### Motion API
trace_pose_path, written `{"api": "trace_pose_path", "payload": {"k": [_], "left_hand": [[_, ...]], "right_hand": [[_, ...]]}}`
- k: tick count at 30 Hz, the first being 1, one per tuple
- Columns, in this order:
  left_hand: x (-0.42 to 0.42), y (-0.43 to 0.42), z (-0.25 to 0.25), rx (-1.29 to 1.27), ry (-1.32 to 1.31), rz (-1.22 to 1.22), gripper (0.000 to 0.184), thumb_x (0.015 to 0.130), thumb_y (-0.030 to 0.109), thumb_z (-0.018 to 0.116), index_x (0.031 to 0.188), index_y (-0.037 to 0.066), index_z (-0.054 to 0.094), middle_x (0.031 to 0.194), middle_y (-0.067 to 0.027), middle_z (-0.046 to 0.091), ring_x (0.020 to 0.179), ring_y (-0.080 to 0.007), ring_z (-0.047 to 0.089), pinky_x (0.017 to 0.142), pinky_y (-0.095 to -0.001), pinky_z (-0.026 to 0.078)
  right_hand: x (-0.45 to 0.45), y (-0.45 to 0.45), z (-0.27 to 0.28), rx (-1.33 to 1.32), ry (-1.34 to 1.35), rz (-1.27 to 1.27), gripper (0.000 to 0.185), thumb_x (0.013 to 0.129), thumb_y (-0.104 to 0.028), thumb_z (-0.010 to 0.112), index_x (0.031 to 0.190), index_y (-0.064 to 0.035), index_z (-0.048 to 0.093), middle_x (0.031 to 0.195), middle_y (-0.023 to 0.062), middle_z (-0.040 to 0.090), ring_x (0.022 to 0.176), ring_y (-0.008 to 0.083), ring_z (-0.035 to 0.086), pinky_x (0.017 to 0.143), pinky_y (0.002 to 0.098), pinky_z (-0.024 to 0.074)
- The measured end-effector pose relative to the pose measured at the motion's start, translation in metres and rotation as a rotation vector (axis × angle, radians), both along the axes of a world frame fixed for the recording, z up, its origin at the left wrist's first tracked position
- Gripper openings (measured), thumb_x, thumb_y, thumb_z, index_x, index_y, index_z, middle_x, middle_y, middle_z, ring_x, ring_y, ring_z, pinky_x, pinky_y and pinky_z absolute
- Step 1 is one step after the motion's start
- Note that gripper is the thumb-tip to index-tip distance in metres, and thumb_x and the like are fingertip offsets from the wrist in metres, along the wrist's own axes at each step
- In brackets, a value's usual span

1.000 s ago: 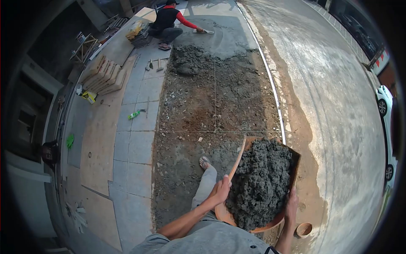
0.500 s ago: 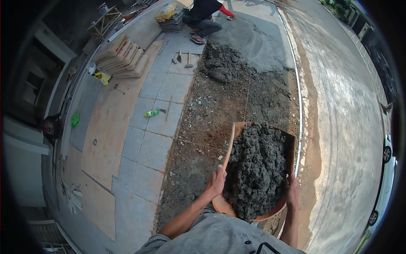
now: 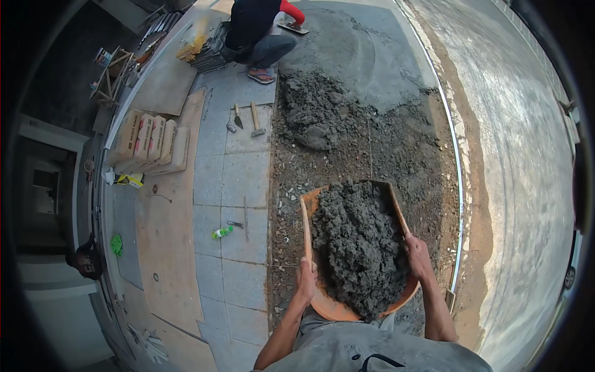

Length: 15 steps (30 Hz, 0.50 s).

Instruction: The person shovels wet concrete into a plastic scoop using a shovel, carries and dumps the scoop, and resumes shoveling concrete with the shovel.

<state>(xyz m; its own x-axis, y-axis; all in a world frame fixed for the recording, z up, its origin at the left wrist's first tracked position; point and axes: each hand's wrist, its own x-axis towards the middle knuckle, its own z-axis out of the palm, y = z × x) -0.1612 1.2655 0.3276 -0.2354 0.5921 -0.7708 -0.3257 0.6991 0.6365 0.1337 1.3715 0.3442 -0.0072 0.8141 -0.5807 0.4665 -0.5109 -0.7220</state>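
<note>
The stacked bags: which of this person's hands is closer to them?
Left. The left hand holds the left rim of the pan, on the side toward the bags; the right hand holds the opposite rim, farther from them.

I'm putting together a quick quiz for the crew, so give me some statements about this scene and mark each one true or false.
1. The left hand grips one side of the orange pan. True.
2. The right hand hangs free. False: the right hand grips the opposite side of the orange pan.
3. The orange pan is empty. False: it is heaped with dark grey mix.
4. The crouching person has a red sleeve. True.
5. The stacked bags are left of the orange pan in the picture. True.
6. The hammer lies on the stacked bags. False: it lies on the grey tiles, beside a trowel.
</note>
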Motion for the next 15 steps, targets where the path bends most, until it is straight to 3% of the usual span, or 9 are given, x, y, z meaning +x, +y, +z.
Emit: {"api": "trace_pose_path", "payload": {"k": [6, 11, 15], "left_hand": [[-0.043, 0.106, 0.007, -0.121, -0.037, -0.02, 0.048, 0.099, 0.05, 0.024, 0.074, 0.013, 0.043, 0.058, 0.0071, 0.031, 0.049, -0.0052, 0.029, 0.045, -0.0233, 0.023], [-0.087, 0.186, -0.007, -0.018, -0.183, -0.136, 0.046, 0.098, 0.052, 0.029, 0.084, 0.011, 0.045, 0.059, 0.0063, 0.033, 0.05, -0.0061, 0.033, 0.048, -0.0221, 0.031], [-0.113, 0.264, -0.039, 0.074, -0.216, -0.246, 0.045, 0.098, 0.051, 0.029, 0.084, 0.011, 0.043, 0.059, 0.0063, 0.033, 0.049, -0.0062, 0.032, 0.047, -0.0221, 0.03]], "right_hand": [[-0.035, 0.102, -0.002, -0.038, -0.026, -0.003, 0.05, 0.096, -0.046, 0.039, 0.066, -0.0044, 0.039, 0.062, -0.0006, 0.034, 0.061, 0.0113, 0.033, 0.055, 0.0298, 0.0295], [-0.06, 0.172, -0.007, -0.09, 0.001, -0.043, 0.049, 0.096, -0.043, 0.033, 0.069, -0.0036, 0.041, 0.062, 0.0034, 0.038, 0.061, 0.0147, 0.037, 0.057, 0.0316, 0.0327], [-0.079, 0.236, -0.03, -0.08, -0.017, -0.027, 0.049, 0.096, -0.042, 0.029, 0.069, -0.0035, 0.042, 0.063, 0.0062, 0.041, 0.061, 0.0178, 0.04, 0.06, 0.0328, 0.0354]]}}
